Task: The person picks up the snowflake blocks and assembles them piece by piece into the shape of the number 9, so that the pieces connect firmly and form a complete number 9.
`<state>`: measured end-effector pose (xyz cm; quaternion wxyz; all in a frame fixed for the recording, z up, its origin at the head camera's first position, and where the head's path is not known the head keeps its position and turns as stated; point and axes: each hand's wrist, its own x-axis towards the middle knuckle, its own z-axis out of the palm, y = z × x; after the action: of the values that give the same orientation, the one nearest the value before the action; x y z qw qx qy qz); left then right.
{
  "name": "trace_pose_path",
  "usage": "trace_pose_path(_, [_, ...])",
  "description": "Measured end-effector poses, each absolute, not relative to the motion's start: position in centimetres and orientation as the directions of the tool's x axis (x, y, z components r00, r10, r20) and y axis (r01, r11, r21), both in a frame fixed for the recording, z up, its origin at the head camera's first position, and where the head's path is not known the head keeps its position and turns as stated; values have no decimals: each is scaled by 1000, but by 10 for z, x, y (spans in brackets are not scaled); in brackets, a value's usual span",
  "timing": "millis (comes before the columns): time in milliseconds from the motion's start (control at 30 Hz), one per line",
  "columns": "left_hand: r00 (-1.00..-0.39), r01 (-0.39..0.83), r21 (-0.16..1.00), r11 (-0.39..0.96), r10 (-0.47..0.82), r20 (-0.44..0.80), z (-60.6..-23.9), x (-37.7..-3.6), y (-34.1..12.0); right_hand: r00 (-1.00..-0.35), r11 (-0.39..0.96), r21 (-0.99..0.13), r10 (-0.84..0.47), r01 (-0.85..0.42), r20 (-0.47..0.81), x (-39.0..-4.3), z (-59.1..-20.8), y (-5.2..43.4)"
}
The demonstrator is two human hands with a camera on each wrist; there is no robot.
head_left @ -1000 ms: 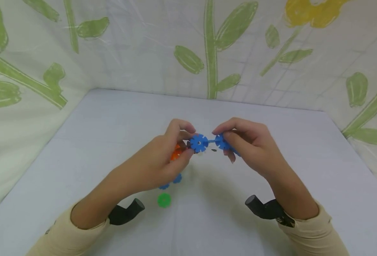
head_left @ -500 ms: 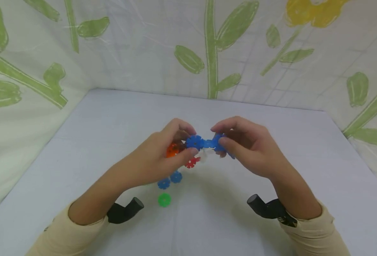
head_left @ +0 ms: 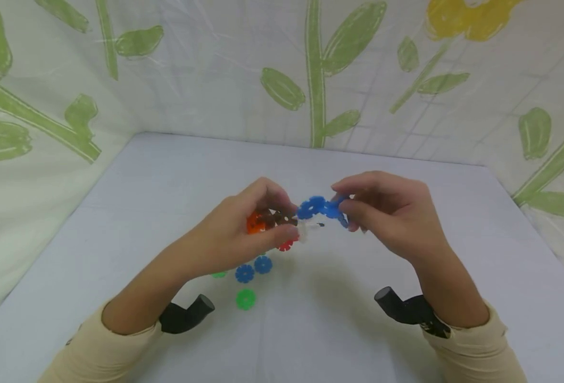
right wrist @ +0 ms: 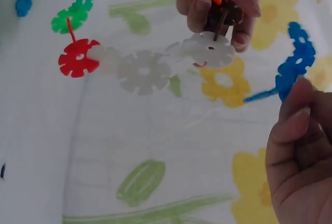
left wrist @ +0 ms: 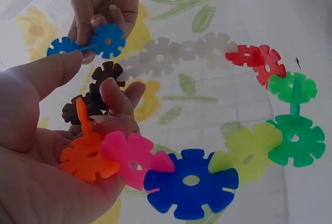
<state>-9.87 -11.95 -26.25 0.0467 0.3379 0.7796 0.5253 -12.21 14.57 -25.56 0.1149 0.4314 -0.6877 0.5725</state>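
Note:
My left hand (head_left: 243,234) grips a chain of coloured snowflake discs (left wrist: 192,182) at its orange and dark brown discs (left wrist: 108,72). From there the chain curves round through pink, dark blue, yellow-green, green, red and whitish discs (right wrist: 145,71). My right hand (head_left: 392,213) pinches a short strip of blue snowflake discs (right wrist: 295,60) between thumb and fingertips. Held in the air, this blue strip is bent and one end points toward the left hand. In the right wrist view a gap separates it from the coloured chain. The fingers partly cover both pieces.
On the white table (head_left: 167,186), a green disc (head_left: 246,299), two blue discs (head_left: 245,273) and a partly hidden green disc (head_left: 218,275) lie below the left hand. A painted sheet (head_left: 215,90) rises behind the table. Black camera mounts (head_left: 188,314) sit at both wrists.
My right hand has moved right with the blue strip, whose left end has come away from my left fingers. The strip is now bent rather than straight. My left hand has barely moved.

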Motion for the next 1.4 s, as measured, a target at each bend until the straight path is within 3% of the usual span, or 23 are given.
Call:
trace_pose_path(133, [-752,433,885,169,609,252,-263,-99,-119,-520,-312,-706,-504,-635,690,-129,-258,147])
trace_pose_path(333, [-735,386,915,121,640,225,-263,-98,-118,-446,-567,-719,-564,-402,695,-142,-269,143])
trace_pose_path(533, [-732,365,923,120,650,205,-262,-98,-116,-394,-639,-739,-636,-214,664,-146,-276,138])
trace_pose_path(633, [-734,355,926,127,651,192,-261,-98,-116,-421,-593,-780,-668,-199,614,-143,-275,137])
trace_pose_path(733, [-726,345,932,113,661,188,-261,-98,-116,-498,-494,-812,-644,-310,581,-138,-272,139])
trace_pose_path(833, [-716,341,935,101,673,189,-261,-98,-116,-508,-363,-777,-601,-515,617,-131,-265,140])
trace_pose_path(1000, [-707,300,948,107,692,146,-261,-99,-116,-392,-109,-557,-599,-823,698,-116,-253,137])
trace_pose_path(1133, [-693,249,964,92,712,111,-260,-99,-118,-335,97,-356,-623,-930,707,-106,-247,133])
trace_pose_path(1400, [-651,223,974,37,749,121,-260,-97,-121,-220,90,-211,-623,-973,750,-101,-245,124])
